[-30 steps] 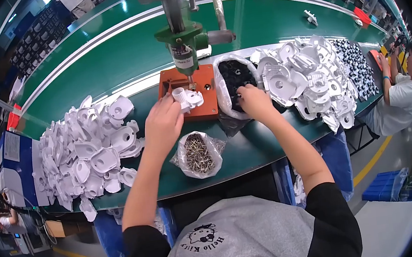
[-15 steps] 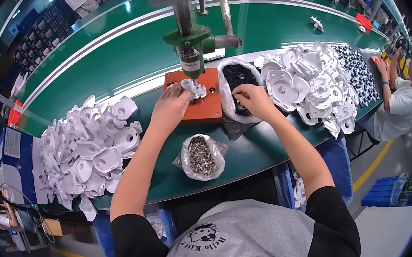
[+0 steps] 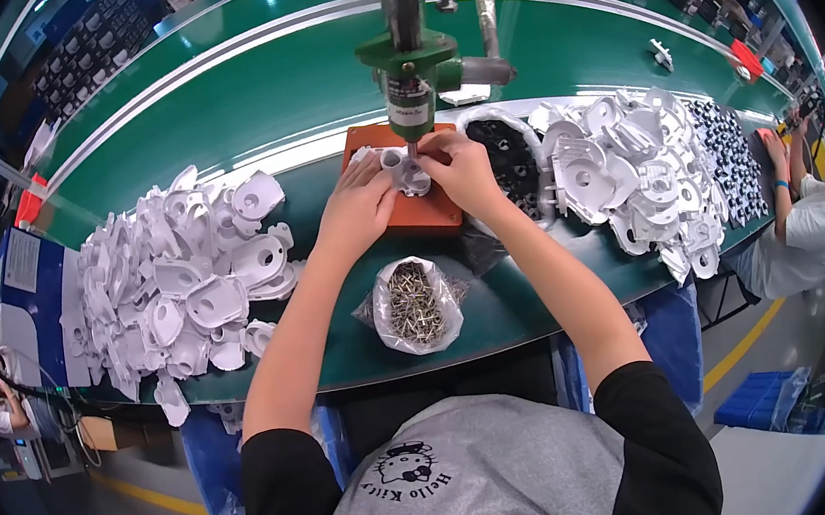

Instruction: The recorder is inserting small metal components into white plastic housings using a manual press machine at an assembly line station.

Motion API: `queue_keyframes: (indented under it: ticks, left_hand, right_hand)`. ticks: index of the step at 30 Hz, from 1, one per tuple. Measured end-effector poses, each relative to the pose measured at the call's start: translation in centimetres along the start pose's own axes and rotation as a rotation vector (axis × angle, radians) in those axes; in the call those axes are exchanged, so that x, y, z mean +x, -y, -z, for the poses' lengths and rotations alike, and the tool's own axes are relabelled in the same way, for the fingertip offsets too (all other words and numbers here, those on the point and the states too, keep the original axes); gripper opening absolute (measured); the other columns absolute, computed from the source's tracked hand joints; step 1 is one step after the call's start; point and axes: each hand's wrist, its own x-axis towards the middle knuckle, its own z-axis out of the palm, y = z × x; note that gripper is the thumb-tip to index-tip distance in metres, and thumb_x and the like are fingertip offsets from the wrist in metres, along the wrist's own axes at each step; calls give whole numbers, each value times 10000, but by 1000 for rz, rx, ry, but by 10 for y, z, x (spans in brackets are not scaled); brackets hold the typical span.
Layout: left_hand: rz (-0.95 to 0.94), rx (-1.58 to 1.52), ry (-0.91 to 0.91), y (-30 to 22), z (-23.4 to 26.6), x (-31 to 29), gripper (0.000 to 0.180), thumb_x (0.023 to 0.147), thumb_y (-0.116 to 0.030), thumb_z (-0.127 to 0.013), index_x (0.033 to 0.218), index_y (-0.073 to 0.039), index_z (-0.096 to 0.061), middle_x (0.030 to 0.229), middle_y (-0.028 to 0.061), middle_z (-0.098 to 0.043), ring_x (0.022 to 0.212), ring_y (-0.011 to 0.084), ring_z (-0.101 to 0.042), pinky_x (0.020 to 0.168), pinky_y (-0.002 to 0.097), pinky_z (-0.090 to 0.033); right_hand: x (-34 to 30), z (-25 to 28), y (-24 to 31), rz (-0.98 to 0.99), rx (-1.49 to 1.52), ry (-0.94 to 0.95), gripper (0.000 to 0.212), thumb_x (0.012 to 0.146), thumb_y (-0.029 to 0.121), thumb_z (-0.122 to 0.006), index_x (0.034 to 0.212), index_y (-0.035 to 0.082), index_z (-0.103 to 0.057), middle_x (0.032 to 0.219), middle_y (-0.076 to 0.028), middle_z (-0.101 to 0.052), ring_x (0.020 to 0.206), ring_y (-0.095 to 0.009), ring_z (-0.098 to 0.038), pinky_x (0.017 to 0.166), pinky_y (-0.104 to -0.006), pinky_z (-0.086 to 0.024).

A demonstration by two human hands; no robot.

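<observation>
the left hand (image 3: 357, 211) is curled against the left side of a white plastic part (image 3: 392, 160), holding it on the orange block (image 3: 425, 218), beneath the green press (image 3: 408, 57). over on the other side, the right hand (image 3: 466, 173) has thumb and fingers drawn together beside the press tip; i can't tell whether anything is pinched between them. just right of the block stands a bag of black pieces (image 3: 499, 146); nearer the person, a bag of metal pins (image 3: 416, 305). white heaps flank both, left (image 3: 190, 291) and right (image 3: 640, 173).
</observation>
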Motion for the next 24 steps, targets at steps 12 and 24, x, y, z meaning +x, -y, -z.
queue_keyframes:
  ticks: [12,24]
  left_hand:
    - [30,-13,-84,2,-4,-3,176,838,-141,-586,951,-6,-587,1192,197,-585,1170,359,-517,1040,442,-376]
    - [26,-25,-99,5,-10,-4,176,846,-147,-575,957,-11,-589,1178,197,-598,1144,357,-537,1046,440,-382]
  right_hand:
    - [-4,-4,-2,347,-448,89,143,738,126,-700,841,29,-722,898,-92,-689,944,-262,-600,803,-366,-496]
    - [-62,13,57,460,-518,218,119,694,109,-688,796,74,-636,913,-57,-593,909,-266,-547,785,-397,-417]
